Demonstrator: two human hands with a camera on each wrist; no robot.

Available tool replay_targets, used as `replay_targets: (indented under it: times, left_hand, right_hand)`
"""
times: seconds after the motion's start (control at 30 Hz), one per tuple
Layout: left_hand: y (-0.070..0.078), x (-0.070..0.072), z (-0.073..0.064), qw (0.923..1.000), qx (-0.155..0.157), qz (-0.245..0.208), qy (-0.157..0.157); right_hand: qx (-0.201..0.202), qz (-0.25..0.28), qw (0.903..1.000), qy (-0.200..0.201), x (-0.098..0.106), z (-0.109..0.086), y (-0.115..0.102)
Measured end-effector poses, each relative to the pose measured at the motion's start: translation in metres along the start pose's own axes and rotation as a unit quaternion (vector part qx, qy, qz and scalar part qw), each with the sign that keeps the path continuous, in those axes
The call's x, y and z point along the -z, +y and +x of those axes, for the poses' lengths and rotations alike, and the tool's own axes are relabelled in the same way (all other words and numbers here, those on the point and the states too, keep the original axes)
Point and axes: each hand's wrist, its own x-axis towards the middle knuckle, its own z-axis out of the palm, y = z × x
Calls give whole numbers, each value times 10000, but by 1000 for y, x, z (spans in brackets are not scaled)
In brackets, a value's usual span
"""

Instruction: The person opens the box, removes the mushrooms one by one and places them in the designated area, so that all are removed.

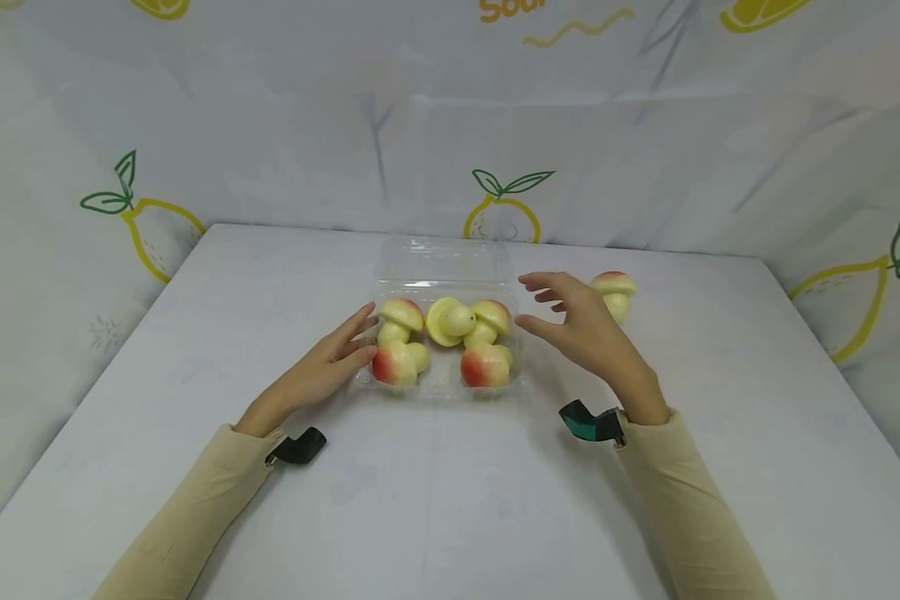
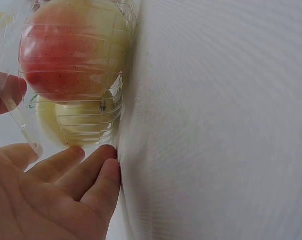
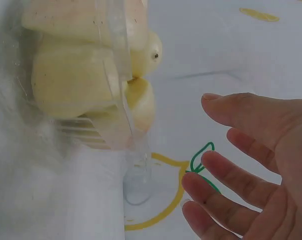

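Observation:
A clear plastic clamshell box (image 1: 441, 377) lies on the table with its lid (image 1: 444, 260) folded back. Inside sit several yellow mushroom-shaped pieces with reddish caps, among them a front-left mushroom (image 1: 395, 364), a front-right mushroom (image 1: 484, 365) and one in the back middle with its stem up (image 1: 456, 320). At the box's left side, my left hand (image 1: 322, 365) rests its extended fingers and thumb against the wall. My right hand (image 1: 581, 323) hovers just off the right side, fingers spread and holding nothing. Behind that hand is another mushroom (image 1: 615, 287), partly hidden, on the table.
A white cloth covers the table (image 1: 420, 492). Beyond its far edge hangs a pale backdrop (image 1: 285, 150) printed with lemons. Each wrist carries a black camera mount, the left mount (image 1: 300, 447) and the right mount (image 1: 594, 423).

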Motion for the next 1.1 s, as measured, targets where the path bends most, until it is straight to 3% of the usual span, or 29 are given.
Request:
replay_targets:
  times: [0.5,1.1]
  left_hand:
    - [1,0,0,9999,-55,-83,-29]
    - [0,0,-1,10000,-28,-10,37]
  right_hand:
    - [360,-21,9983,-468,-30,10,-19]
    - [786,-91,9945,-689,-51,26,-30]
